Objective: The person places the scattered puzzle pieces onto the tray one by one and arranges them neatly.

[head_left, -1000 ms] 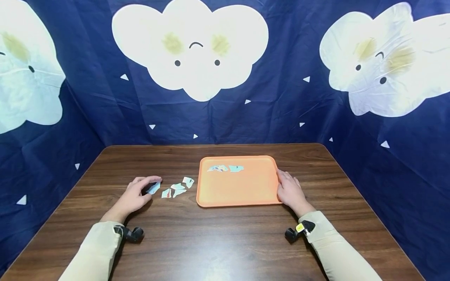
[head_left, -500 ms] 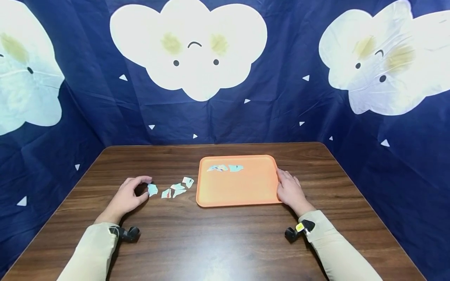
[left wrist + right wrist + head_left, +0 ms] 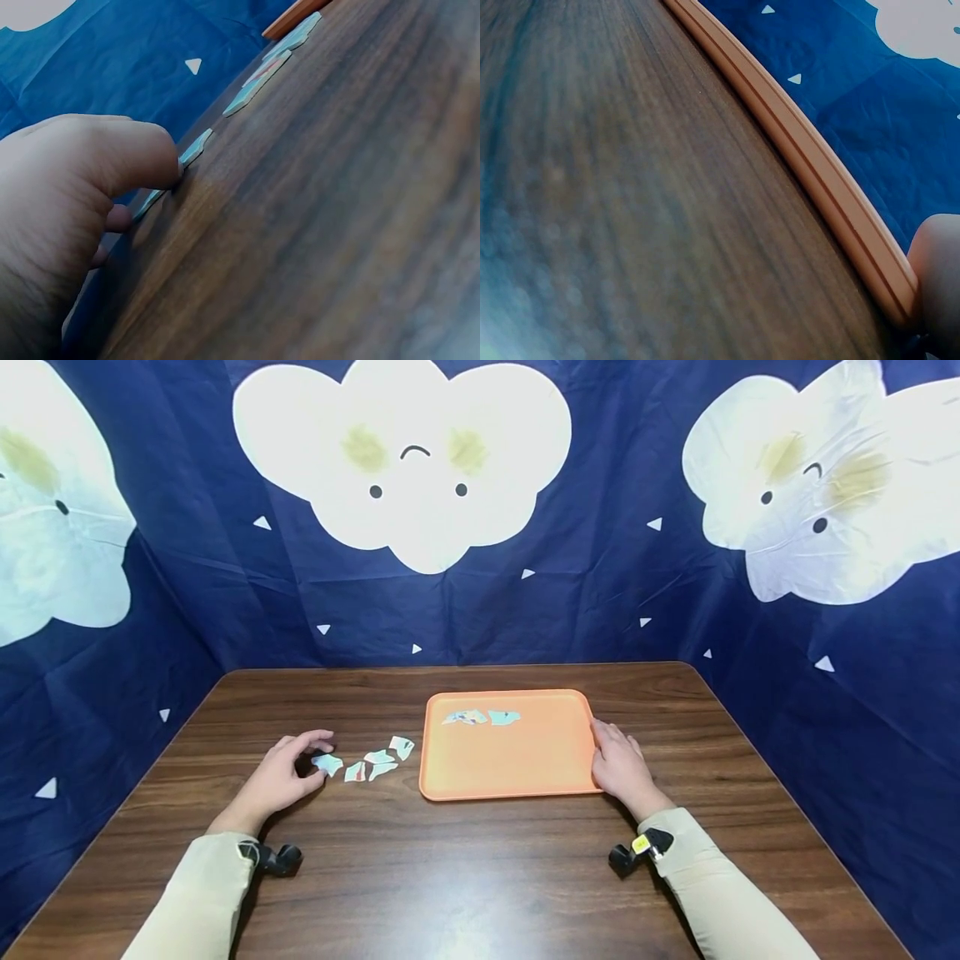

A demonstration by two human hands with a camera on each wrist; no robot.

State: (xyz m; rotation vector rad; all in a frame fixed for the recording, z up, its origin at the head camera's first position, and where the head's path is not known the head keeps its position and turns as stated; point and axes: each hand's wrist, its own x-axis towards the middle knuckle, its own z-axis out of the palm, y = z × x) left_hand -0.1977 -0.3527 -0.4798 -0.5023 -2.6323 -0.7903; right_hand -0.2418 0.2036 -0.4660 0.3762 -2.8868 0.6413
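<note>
My left hand (image 3: pixel 279 777) is at the left of the table in the head view, thumb and fingers curved around a light blue jagged puzzle piece (image 3: pixel 327 765). In the left wrist view the thumb touches that piece (image 3: pixel 196 147) low at the wood; the other fingertips are partly hidden. Several similar pieces (image 3: pixel 381 757) lie between it and the orange tray (image 3: pixel 510 768). My right hand (image 3: pixel 621 768) rests against the tray's right edge with fingers fairly straight. In the right wrist view its thumb (image 3: pixel 939 277) meets the tray rim (image 3: pixel 802 165).
Two patches of puzzle pieces, one multicoloured (image 3: pixel 465 717) and one light blue (image 3: pixel 504 718), lie in the tray's upper left part. Dark brown wood makes up the table (image 3: pixel 420 860). Behind it hangs a blue curtain (image 3: pixel 600 602) with white clouds.
The left hand drew slightly left and came back to the right. The puzzle piece at its fingertips turned and now lies flatter between thumb and fingers. The right hand and tray have stayed put.
</note>
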